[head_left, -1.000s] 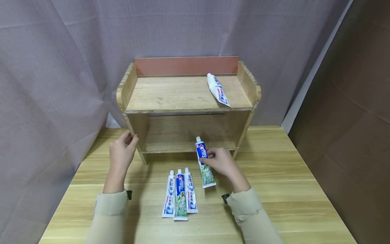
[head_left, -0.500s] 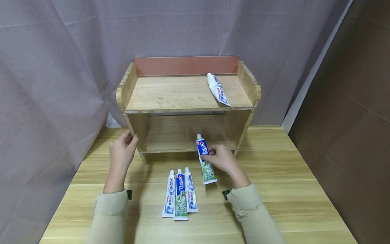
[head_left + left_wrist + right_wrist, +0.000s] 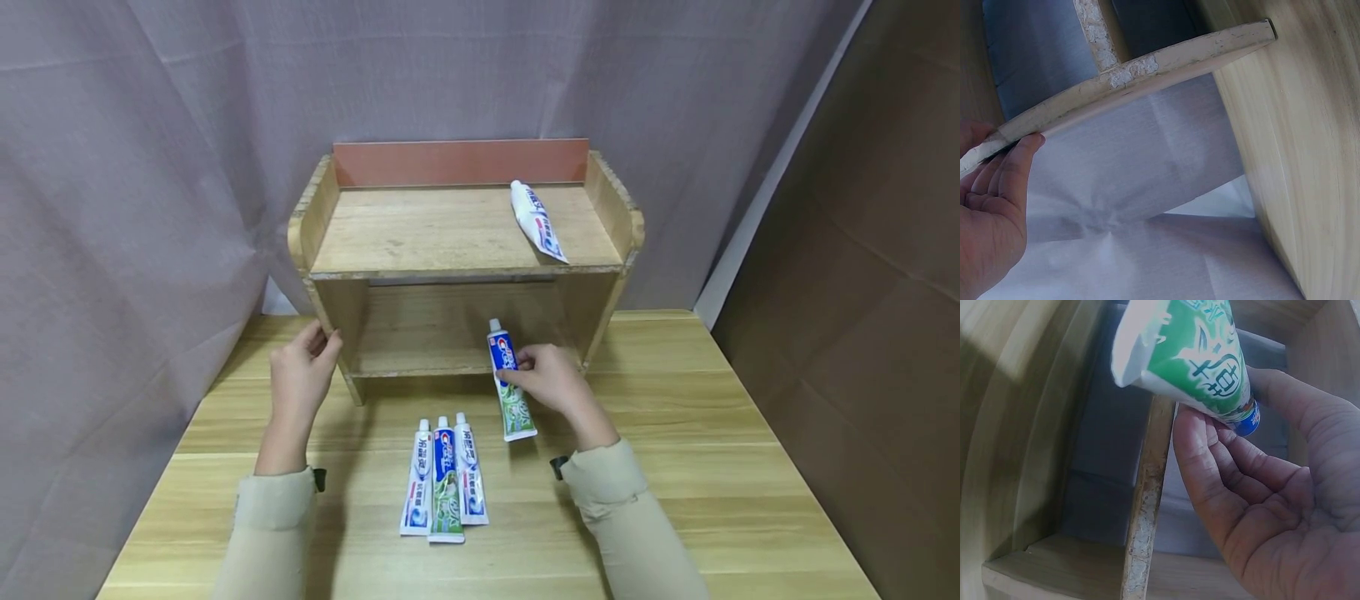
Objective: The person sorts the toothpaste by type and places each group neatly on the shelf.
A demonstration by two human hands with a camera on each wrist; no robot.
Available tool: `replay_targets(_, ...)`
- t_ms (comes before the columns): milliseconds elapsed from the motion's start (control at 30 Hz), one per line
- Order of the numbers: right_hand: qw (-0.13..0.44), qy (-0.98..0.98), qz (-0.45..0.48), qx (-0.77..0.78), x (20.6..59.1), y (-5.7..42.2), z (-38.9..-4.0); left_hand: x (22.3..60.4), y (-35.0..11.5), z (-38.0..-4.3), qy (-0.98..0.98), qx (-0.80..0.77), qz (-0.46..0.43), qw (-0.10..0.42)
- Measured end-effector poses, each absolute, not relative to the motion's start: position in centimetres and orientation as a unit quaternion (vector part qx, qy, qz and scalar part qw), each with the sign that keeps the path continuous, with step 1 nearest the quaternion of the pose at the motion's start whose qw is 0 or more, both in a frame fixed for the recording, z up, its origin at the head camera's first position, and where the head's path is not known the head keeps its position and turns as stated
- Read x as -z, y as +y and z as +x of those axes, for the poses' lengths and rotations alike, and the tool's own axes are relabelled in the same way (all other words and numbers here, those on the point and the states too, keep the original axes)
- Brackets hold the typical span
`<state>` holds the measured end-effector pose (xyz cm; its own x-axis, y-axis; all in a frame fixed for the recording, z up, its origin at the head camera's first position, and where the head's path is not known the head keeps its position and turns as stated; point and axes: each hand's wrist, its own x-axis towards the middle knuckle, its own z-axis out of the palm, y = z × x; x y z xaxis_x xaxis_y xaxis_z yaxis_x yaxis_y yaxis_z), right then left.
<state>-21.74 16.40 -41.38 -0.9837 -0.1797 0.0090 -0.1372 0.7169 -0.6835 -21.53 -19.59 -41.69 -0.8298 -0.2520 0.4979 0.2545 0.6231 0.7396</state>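
My right hand (image 3: 553, 379) pinches a blue and green toothpaste tube (image 3: 512, 396), cap pointing away, in front of the lower shelf opening. In the right wrist view the tube's green printed side (image 3: 1200, 353) shows above my curled fingers. My left hand (image 3: 302, 371) grips the front edge of the wooden shelf's left side panel (image 3: 1129, 78), thumb on one face and fingers on the other. On the table lie a white tube (image 3: 416, 483), a blue and green tube (image 3: 446, 487) and another white tube (image 3: 470, 475), side by side.
A white toothpaste tube (image 3: 536, 221) lies slantwise on the right part of the upper shelf board (image 3: 420, 229). The shelf stands at the back of the wooden table (image 3: 675, 467), before a grey curtain (image 3: 450, 67).
My right hand has carried the toothpaste tube slightly up and forward in the head view, closer to the lower shelf opening. My left hand stays on the side panel.
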Motion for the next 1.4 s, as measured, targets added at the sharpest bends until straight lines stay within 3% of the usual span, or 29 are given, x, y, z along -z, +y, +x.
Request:
replay_targets(333, 0.011, 0.934, -0.092, 0.345, 40.8, 16.7, -23.3, 41.5, -19.6, -21.5, -0.854, 0.434, -0.001, 0.287)
replay_targets(1400, 0.035, 0.936, -0.08, 0.34, 39.1, 17.5, -25.6, 41.6, -19.5, -21.4, -0.853, 0.434, -0.002, 0.29)
